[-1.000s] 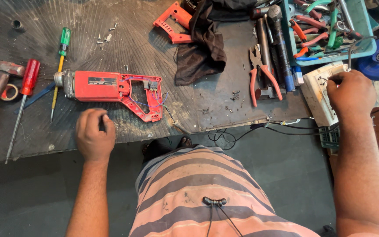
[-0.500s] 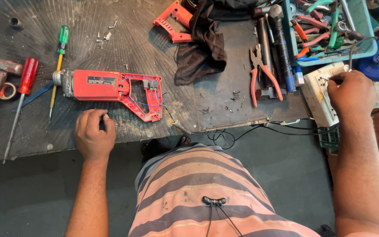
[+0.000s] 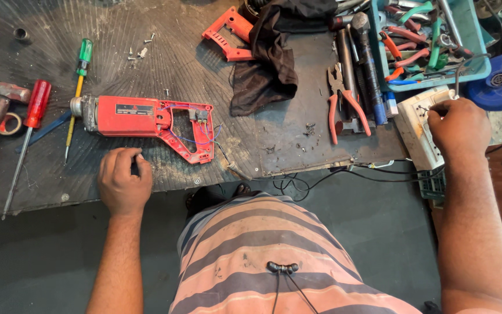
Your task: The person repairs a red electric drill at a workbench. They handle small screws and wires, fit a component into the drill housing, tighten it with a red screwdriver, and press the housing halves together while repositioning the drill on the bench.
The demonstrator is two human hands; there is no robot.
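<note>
Red drill body [image 3: 146, 119] lies opened on the dark surface [image 3: 262, 134], wiring bared for access; left hand [image 3: 124, 180] rests curled just beside it, holding nothing I can see; right hand [image 3: 460, 128] pinches a thin wire [image 3: 460, 72] at the white socket box [image 3: 419, 125].

Bare mat [image 3: 164, 35] above the red drill [image 3: 146, 116], screwdrivers [image 3: 33, 116] crowding left (hammer too), pliers [image 3: 344, 102] blocking right
</note>
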